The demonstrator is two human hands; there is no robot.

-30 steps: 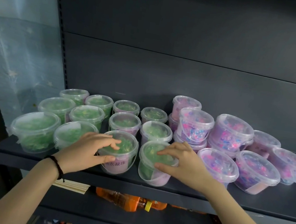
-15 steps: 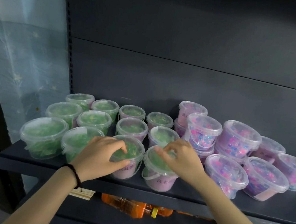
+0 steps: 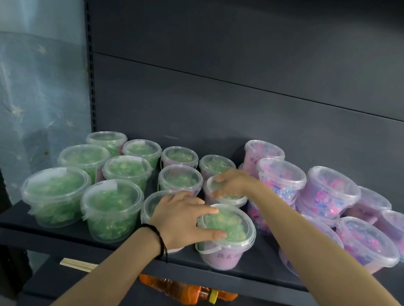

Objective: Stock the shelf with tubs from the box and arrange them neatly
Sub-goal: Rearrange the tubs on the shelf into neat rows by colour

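Observation:
Several clear tubs of green pieces (image 3: 111,207) stand in rows on the left of the dark shelf (image 3: 77,241). Pink and purple tubs (image 3: 329,190) crowd the right side, some stacked. My left hand (image 3: 180,217) lies over the third front tub, its thumb and fingers clasping the left rim of the front green tub (image 3: 233,233) with a purple base. My right hand (image 3: 232,185) reaches over that tub and curls its fingers on the lid of the second-row green tub (image 3: 225,198) behind it. No box is in view.
The shelf's back panel (image 3: 254,113) rises right behind the tubs. A slotted upright (image 3: 88,44) and a blue plastic sheet (image 3: 24,74) bound the left side. On the lower shelf lie orange bottles (image 3: 175,289) and a wooden strip (image 3: 76,264).
My right hand left the front green tub and moved back onto the second-row tub. My left hand slid right, from the third front tub toward the front-right one.

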